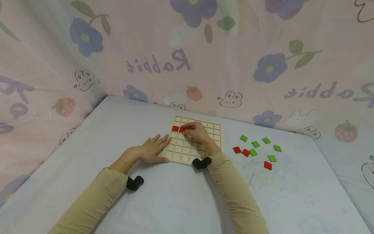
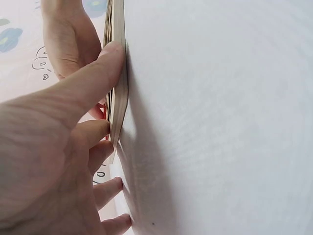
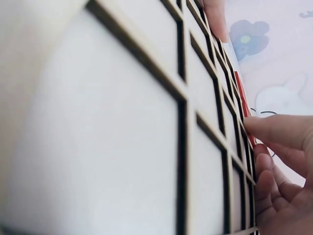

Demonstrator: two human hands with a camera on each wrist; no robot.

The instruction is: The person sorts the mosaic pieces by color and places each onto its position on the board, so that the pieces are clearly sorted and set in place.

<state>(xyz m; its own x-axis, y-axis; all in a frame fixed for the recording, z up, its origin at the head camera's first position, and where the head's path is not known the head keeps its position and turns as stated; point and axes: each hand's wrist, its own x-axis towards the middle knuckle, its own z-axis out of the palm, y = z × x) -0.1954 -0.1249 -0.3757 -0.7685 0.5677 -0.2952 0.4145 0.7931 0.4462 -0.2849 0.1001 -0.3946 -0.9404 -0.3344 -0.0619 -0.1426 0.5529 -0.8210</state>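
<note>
A wooden grid board [image 1: 178,156] with square cells lies on the table. One red square tile [image 1: 175,128] sits in a cell near its left edge. In the neighbouring cell to the right is a second red tile [image 1: 182,129], with the thumb and forefinger of my right hand [image 1: 198,132] pinching it at its edges. The right wrist view shows those fingertips [image 3: 252,125] at the red strip, low over the board. My left hand [image 1: 150,151] lies spread at the board's left side, its thumb [image 2: 110,61] against the near edge and fingers along the left one.
Right of the board lie several loose green tiles [image 1: 255,144] and 3 red ones, among them a red tile [image 1: 268,165] nearest me. A patterned cloth [image 1: 222,65] hangs behind the white-covered table [image 1: 175,201]. Each wrist carries a black camera mount [image 1: 135,183].
</note>
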